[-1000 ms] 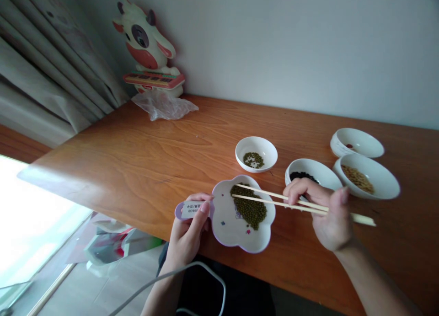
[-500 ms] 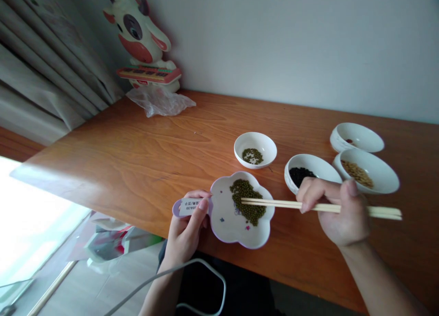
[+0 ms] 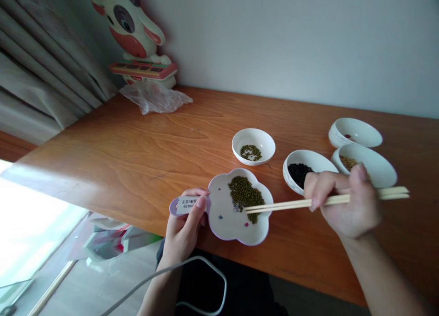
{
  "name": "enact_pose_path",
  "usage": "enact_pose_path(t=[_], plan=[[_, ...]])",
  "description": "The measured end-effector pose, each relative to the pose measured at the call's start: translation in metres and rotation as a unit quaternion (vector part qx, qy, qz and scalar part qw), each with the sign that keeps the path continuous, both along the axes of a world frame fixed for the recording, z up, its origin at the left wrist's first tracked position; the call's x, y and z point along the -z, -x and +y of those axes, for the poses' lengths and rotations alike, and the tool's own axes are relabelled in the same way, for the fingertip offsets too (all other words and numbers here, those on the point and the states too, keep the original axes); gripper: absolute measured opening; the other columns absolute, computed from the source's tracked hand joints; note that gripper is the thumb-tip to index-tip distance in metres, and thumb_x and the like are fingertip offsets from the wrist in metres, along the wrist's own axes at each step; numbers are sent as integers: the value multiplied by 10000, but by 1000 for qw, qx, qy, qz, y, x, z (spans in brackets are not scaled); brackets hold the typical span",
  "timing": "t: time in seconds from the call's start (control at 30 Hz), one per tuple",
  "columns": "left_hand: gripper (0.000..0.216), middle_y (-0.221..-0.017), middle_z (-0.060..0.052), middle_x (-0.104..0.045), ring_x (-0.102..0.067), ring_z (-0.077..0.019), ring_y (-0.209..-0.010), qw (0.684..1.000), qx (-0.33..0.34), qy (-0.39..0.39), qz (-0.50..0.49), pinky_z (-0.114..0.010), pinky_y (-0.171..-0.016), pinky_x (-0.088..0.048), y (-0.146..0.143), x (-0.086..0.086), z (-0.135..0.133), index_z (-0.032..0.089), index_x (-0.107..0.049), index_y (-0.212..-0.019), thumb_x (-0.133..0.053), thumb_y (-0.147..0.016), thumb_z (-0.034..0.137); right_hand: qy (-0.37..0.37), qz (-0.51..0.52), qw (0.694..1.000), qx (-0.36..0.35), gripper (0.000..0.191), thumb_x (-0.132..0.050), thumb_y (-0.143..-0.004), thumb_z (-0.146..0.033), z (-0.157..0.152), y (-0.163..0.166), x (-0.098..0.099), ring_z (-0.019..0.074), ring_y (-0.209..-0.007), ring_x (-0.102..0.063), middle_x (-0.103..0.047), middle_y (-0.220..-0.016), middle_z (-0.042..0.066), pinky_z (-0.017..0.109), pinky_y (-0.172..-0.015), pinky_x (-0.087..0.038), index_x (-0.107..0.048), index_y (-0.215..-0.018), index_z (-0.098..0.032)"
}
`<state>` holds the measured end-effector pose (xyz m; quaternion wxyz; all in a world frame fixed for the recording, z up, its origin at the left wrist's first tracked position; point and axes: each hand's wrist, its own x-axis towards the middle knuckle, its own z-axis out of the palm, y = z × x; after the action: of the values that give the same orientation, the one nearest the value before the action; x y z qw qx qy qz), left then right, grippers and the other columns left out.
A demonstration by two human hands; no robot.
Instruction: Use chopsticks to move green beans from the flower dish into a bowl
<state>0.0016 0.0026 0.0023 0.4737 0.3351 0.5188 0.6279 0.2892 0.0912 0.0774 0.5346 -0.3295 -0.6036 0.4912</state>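
On the wooden surface (image 3: 137, 142), my left hand (image 3: 185, 224) grips the flower-shaped dish's handle (image 3: 187, 205); my right hand (image 3: 346, 201) pinches chopsticks (image 3: 291, 205), tips over the green beans (image 3: 245, 195).

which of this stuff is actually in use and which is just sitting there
In use: left hand, flower dish, green beans, right hand, chopsticks.
Lying about: small green-bean bowl, black-bean bowl, tan-bean bowl, far bowl, cow toy, plastic bag.

One head-worn view, close above the dish (image 3: 222, 220).
It faces forward and down, from the dish's near side across the table (image 3: 137, 147) to the wall (image 3: 291, 41).
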Motion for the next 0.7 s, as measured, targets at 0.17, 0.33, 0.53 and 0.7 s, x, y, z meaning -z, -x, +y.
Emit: enact_pose_path(t=[0.17,0.33,0.53,0.7], plan=[[203,-829,14,-615,-500,-54,-598,1000,9,-3,-14,-132,-540,-399,0,0,0,209,-727,-1085,-748,-983,383,21,-34,998,-58,762,-334,-1091,-604,-2,0,-1,181,-467,-506,-566,-452,51,384,-532,-344,-722,-548,-236],[235,-753,19,-593,-502,-75,-582,1000,9,5,-8,-157,-540,-398,-1,-2,1,199,-722,-1087,-749,-974,404,-10,-24,1000,15,749,-367,-1088,-577,-1,0,2,191,-469,-515,-566,-447,59,395,-533,-361,-736,-531,-239],[272,-782,3,-615,-496,-76,-562,1000,-14,14,21,-180,-512,-380,-1,-3,1,180,-728,-1047,-771,-940,427,13,-8,1000,-20,743,-321,-1103,-529,3,-6,-5,172,-398,-424,-451,-367,26,384,-486,-301,-704,-520,-272],[269,-781,8,-605,-502,-69,-568,1000,-6,11,11,-171,-513,-383,-1,-3,1,181,-729,-1059,-765,-951,424,37,-59,997,-43,742,-354,-1092,-591,0,-8,-2,167,-428,-457,-491,-401,31,380,-487,-294,-710,-538,-249]])
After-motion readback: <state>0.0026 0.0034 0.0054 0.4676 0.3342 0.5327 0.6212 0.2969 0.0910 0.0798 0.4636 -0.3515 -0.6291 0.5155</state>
